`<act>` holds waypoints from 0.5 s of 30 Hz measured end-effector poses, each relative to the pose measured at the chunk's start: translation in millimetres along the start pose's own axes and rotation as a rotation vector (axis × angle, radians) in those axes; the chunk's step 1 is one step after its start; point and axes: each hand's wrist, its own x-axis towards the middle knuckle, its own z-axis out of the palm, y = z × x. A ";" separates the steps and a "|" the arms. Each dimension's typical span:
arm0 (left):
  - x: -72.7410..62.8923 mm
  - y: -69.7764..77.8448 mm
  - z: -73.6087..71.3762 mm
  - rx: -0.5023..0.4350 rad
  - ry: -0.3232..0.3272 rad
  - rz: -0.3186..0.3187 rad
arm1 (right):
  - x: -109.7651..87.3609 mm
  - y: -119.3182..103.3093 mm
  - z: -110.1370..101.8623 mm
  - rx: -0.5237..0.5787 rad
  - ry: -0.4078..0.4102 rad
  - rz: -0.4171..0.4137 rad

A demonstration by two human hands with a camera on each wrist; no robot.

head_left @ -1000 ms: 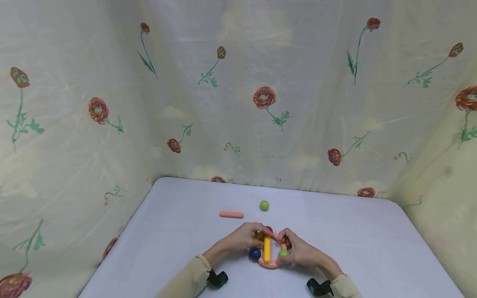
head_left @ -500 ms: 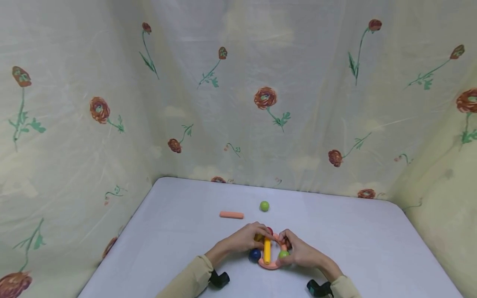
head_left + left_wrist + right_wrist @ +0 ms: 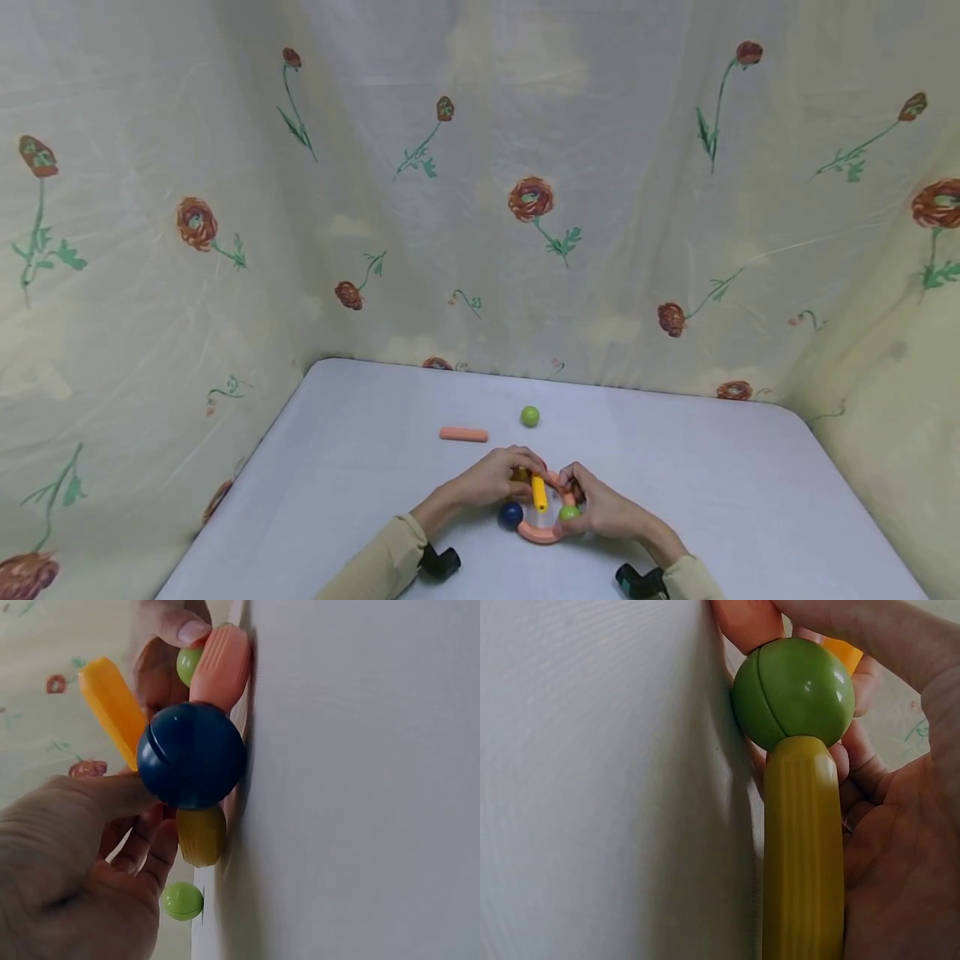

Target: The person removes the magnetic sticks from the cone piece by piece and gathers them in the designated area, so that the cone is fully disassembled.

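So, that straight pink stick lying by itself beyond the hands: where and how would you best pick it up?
I'd probably take the straight pink stick around its middle, coming from above and squeezing its near and far long sides. It's slender and lies flat, running left to right, with nothing touching it, so both sides look free.

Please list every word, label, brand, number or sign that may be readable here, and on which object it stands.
No readable text in any view.
The blue ball, green ball and orange-yellow rod show no visible lettering.
The black device at the right wrist is too small in the head view to tell.
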 end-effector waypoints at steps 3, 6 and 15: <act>0.6 0.9 -1.2 -0.063 -0.001 -0.033 | 0.4 0.5 -0.2 0.002 -0.001 -0.002; 0.9 1.3 -2.7 -0.076 -0.003 -0.039 | 0.4 0.4 -0.9 0.003 -0.002 -0.011; -11.5 0.4 -14.9 -0.051 0.030 -0.101 | -0.6 -0.9 -0.5 0.011 0.003 -0.027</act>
